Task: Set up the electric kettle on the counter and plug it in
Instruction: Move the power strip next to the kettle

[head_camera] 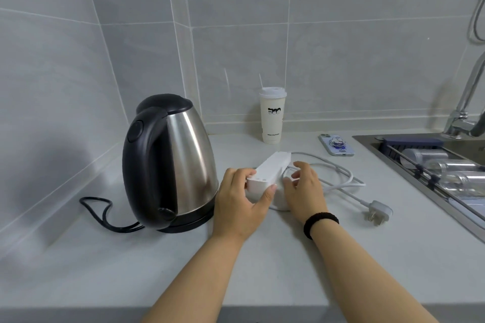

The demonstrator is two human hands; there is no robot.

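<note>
A steel electric kettle (181,162) with a black handle and lid stands on its black base on the white counter (157,270), left of centre. Its black cord (105,214) loops out to the left. A white power strip (270,169) lies tilted just right of the kettle, and my left hand (242,200) grips its near end. My right hand (304,189) rests beside the strip with curled fingers on the strip's white cable (338,178); what it holds is hidden. The strip's white plug (379,214) lies loose on the counter to the right.
A white takeaway cup (272,115) with a lid stands at the back wall. A phone (336,144) lies face down near the sink (393,162), which holds clear jars on a rack. A tap (464,113) rises at the far right. Tiled walls meet in a corner behind the kettle.
</note>
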